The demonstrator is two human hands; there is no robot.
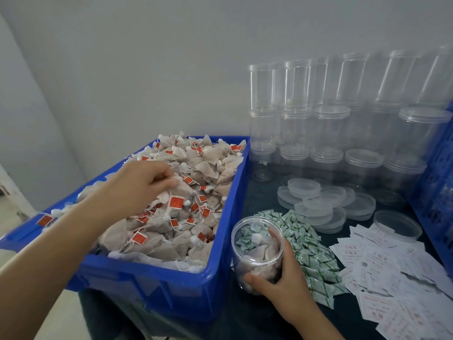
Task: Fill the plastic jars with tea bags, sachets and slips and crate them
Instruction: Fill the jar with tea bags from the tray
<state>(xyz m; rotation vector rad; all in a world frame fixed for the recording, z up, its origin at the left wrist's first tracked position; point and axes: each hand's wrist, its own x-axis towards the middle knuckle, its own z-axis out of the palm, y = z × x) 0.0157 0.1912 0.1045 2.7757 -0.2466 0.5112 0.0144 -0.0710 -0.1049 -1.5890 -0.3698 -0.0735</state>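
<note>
A blue crate (215, 273) heaped with pyramid tea bags (196, 182), each with a string and a red tag, is seen at the left of the dark surface (257, 320). The left hand (144, 182) is reached over the heap, its fingers curled down and closed on a tea bag (180, 190) near the middle of the pile; a red tag (177, 201) hangs just below the fingertips.

Just beside the crate's right wall, an open clear plastic jar (257, 251) is stood on the surface and is gripped by the right hand (282, 283), with the thumb across the near lower side and the fingers wrapped round the far side. A few tea bags and a green-and-white sachet are held inside the jar, which is only partly filled.

A pile of green-and-white sachets (308, 249) is spread just right of the jar, partly under the right hand. Further right, white printed slips (392, 278) are scattered in a loose heap. Behind them, translucent lids (316, 202) are stacked in overlapping piles, and empty clear jars (326, 128) are stacked in tiers against the wall. The edge of another blue crate (438, 182) is seen at the far right.
</note>
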